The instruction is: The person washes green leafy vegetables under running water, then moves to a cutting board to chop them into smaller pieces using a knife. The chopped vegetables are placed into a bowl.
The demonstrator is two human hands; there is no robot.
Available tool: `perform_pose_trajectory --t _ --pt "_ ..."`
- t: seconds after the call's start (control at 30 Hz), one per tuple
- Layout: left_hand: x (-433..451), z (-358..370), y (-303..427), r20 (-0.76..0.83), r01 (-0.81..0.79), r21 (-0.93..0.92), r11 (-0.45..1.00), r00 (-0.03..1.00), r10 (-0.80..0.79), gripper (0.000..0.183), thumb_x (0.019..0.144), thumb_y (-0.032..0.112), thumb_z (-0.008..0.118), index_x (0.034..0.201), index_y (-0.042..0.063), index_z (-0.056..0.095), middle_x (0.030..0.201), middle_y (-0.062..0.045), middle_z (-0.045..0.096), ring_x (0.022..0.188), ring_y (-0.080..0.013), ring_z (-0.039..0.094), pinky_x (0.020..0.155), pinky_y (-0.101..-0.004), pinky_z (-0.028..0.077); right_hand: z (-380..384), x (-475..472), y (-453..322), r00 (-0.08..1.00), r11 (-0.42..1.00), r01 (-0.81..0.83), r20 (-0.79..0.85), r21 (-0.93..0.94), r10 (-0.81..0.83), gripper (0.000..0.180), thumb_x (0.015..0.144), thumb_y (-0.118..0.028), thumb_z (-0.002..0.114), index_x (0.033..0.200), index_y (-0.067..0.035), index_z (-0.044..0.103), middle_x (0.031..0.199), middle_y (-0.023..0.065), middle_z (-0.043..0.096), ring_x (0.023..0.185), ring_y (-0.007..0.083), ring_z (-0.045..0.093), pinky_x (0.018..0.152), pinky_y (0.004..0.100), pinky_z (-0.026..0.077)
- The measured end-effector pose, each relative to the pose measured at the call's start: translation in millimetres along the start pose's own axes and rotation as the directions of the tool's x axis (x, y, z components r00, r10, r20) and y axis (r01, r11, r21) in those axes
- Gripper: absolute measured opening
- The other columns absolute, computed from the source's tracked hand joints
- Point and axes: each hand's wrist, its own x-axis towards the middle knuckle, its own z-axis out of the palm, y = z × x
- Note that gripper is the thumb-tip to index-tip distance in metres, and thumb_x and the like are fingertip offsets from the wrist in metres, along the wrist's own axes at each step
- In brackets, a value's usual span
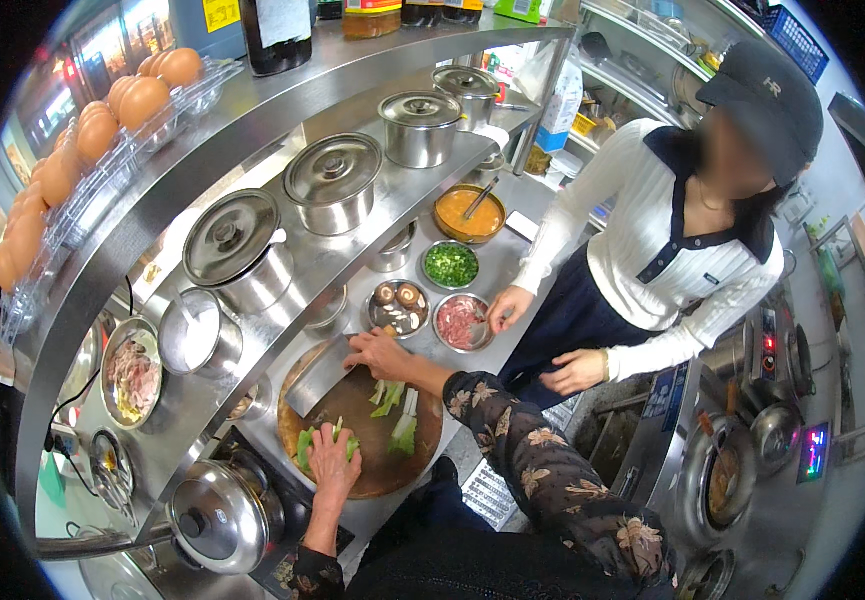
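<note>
A round wooden chopping board [372, 469] lies before me on the steel counter. My right hand [381, 355] grips a broad cleaver [318, 377] over the board's far left part, its blade slanting down to the left. My left hand [333, 459], fingers spread, rests on green leafy vegetable pieces [305, 448] at the board's left side. More leafy pieces with pale stems [405, 429] lie on the board's right half. Beyond the board stand steel bowls of mushrooms [407, 294], raw sliced meat [461, 321] and chopped green onion [450, 264].
A co-worker [657, 240] stands at the right, both hands near the meat bowl. Lidded pots [331, 180] line the raised steel shelf [402, 202]; brown eggs [144, 103] sit higher at left. A lidded pot [219, 517] stands left of the board, a wok [717, 480] far right.
</note>
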Motion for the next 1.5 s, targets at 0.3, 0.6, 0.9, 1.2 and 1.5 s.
perform_pose_trajectory --t 0.3,0.6,0.9,1.2,1.5 --pt "-2.1 0.7 -5.5 -0.126 -0.068 -0.031 0.997 0.990 0.064 0.032 0.069 0.013 0.078 0.098 0.008 0.067 0.110 -0.012 0.050 0.108 -0.0351 0.050 0.083 -0.0491 0.043 -16.2 -13.2 -104.1 0.830 0.951 -0.276 -0.464 0.139 0.309 0.049 0.068 0.002 0.067 0.114 -0.014 0.067 0.119 0.0114 0.058 0.114 0.0322 0.055 0.096 0.0443 0.041" --pt "-4.1 3.0 -8.3 -0.061 -0.110 0.001 0.994 0.992 0.110 0.056 0.069 0.025 0.084 0.120 0.015 0.065 0.127 -0.015 0.051 0.123 -0.0391 0.048 0.090 -0.0530 0.045 -22.1 -209.0 -313.8 0.788 0.652 -0.278 -0.221 0.706 0.575 0.035 0.074 0.012 0.054 0.103 -0.002 0.068 0.095 0.0117 0.064 0.070 0.0287 0.065 0.057 0.0377 0.053" --pt "-53.4 -19.8 10.8 -0.191 -0.174 0.205 0.963 0.958 0.214 0.068 0.079 0.034 0.075 0.142 0.019 0.054 0.148 -0.019 0.044 0.143 -0.0397 0.035 0.099 -0.0663 0.035 -48.0 -323.2 -381.8 0.612 0.619 -0.524 -0.247 0.586 0.752 0.026 0.074 0.008 0.055 0.096 0.000 0.066 0.089 0.0142 0.061 0.072 0.0380 0.062 0.061 0.0473 0.049" --pt "-157.1 -49.5 122.1 -0.155 -0.540 -0.339 0.771 0.840 0.520 0.046 0.087 0.007 0.063 0.132 0.004 0.060 0.130 -0.022 0.052 0.126 -0.0387 0.051 0.108 -0.0463 0.040 -14.5 -418.5 -509.4 0.162 0.314 -0.689 -0.284 0.654 0.945 0.022 0.080 0.004 0.054 0.097 -0.001 0.067 0.090 0.0143 0.066 0.083 0.0375 0.066 0.068 0.0459 0.051" --pt "-233.7 4.5 184.3 0.430 0.079 -0.824 0.561 0.732 0.528 0.030 0.098 0.011 0.059 0.126 0.002 0.063 0.126 -0.011 0.057 0.099 -0.0213 0.068 0.077 -0.0289 0.056 2.4 -457.0 -581.3 -0.043 0.052 -0.763 -0.131 0.645 0.990 0.024 0.083 -0.002 0.051 0.098 -0.002 0.070 0.092 0.0181 0.070 0.089 0.0402 0.067 0.076 0.0485 0.053"
